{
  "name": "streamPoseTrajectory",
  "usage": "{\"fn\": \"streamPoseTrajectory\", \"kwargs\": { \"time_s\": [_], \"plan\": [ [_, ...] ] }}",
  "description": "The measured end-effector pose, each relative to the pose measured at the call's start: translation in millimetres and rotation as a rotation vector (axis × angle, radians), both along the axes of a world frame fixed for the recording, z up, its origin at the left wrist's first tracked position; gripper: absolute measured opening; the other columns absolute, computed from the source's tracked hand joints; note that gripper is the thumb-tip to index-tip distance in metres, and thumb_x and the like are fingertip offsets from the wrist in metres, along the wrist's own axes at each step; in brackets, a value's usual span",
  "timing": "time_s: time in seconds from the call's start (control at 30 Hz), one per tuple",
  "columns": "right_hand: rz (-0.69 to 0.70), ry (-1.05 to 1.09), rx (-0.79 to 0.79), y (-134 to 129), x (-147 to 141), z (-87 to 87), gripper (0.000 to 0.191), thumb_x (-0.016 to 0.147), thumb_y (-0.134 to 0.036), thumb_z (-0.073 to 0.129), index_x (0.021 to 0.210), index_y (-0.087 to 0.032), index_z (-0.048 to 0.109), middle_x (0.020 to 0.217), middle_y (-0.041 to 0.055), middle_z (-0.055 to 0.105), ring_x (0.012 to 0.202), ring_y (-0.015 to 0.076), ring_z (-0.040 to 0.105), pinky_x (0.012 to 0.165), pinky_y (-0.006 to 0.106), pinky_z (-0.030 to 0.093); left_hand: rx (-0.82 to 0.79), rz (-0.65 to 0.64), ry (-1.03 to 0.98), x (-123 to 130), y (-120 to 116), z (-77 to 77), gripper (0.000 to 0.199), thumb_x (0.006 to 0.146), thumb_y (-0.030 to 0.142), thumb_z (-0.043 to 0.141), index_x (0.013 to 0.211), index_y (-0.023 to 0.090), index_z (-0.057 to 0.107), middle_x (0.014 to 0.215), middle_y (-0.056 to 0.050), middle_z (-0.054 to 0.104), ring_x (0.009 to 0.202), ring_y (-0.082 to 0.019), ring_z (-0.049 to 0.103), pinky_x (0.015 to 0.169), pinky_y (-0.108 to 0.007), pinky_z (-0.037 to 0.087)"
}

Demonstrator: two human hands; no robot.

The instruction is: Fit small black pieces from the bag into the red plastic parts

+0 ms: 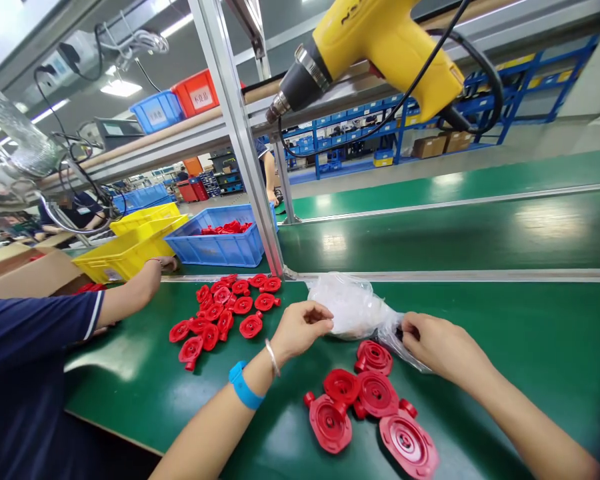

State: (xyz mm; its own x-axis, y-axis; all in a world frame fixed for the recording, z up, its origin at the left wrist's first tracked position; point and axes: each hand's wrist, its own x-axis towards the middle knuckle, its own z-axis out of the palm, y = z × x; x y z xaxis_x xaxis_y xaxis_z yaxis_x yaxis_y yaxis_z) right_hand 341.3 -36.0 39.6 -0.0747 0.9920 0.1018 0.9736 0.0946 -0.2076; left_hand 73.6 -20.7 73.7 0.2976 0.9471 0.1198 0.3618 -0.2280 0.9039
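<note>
factory assembly workshop: green workbench point(540, 320), plastic parts bins point(215, 251), blue storage racks point(399, 137), yellow heat gun point(363, 33).

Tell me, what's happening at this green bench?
A person is handling a translucent plastic bag on the green bench. The right hand holds its gathered end; the left hand is at the opposite end, though whether it grips the plastic is hard to tell. Five red parts lie in front of the bag, and a larger red cluster lies farther left. Also on the left, a co-worker's arm reaches beside yellow bins.
</note>
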Motion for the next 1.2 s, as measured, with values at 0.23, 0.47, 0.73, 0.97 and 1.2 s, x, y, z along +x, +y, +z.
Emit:
{"fn": "streamPoseTrajectory", "kwargs": {
  "time_s": [0.23, 0.47, 0.73, 0.97, 1.2],
  "plan": [
    [-0.075, 0.167, 0.112, -11, -9, 13.9, 0.016, 0.089, -0.028, 0.043, 0.085, -0.02, 0.056, 0.086, 0.0056, 0.067, 0.074, 0.0202, 0.062, 0.064, 0.029, 0.041, -0.248, -0.058, -0.417, -15, -42, -2.7, 0.041, 0.069, 0.047, 0.077, 0.087, 0.015, 0.058, 0.074, -0.005, 0.071, 0.065, -0.015, 0.068, 0.063, -0.027, 0.055],
    [0.435, 0.795, 0.209, -65, -72, 30.2, 0.012, 0.095, -0.026, 0.045, 0.089, -0.021, 0.054, 0.087, 0.0044, 0.063, 0.079, 0.0156, 0.06, 0.073, 0.027, 0.048, -0.474, -0.133, -0.618, -6, -64, -10.0, 0.029, 0.068, 0.033, 0.083, 0.078, 0.011, 0.068, 0.071, -0.005, 0.072, 0.065, -0.014, 0.069, 0.062, -0.023, 0.056],
    [0.473, 0.877, 0.061, -78, -79, 27.5, 0.014, 0.096, -0.025, 0.047, 0.088, -0.021, 0.058, 0.106, 0.0091, 0.058, 0.109, 0.0201, 0.054, 0.088, 0.032, 0.047, -0.376, -0.168, -0.553, -4, -72, -15.0, 0.023, 0.075, 0.027, 0.078, 0.09, 0.015, 0.064, 0.076, 0.0, 0.068, 0.067, -0.008, 0.064, 0.067, -0.02, 0.053],
    [0.485, 0.927, 0.036, -76, -76, 26.0, 0.013, 0.094, -0.024, 0.053, 0.089, -0.021, 0.064, 0.105, 0.008, 0.057, 0.107, 0.0193, 0.055, 0.091, 0.032, 0.047, -0.158, -0.161, -0.337, -5, -75, -11.5, 0.018, 0.081, 0.024, 0.07, 0.097, 0.017, 0.062, 0.081, -0.003, 0.072, 0.073, -0.011, 0.067, 0.069, -0.02, 0.053],
    [0.483, 0.94, 0.132, -75, -78, 24.3, 0.011, 0.09, -0.023, 0.06, 0.088, -0.023, 0.071, 0.101, 0.007, 0.057, 0.099, 0.0187, 0.058, 0.085, 0.031, 0.049, 0.061, -0.186, -0.229, -7, -76, -9.1, 0.018, 0.083, 0.016, 0.064, 0.1, 0.019, 0.059, 0.083, -0.003, 0.074, 0.073, -0.013, 0.071, 0.069, -0.021, 0.056]
  ]
}}
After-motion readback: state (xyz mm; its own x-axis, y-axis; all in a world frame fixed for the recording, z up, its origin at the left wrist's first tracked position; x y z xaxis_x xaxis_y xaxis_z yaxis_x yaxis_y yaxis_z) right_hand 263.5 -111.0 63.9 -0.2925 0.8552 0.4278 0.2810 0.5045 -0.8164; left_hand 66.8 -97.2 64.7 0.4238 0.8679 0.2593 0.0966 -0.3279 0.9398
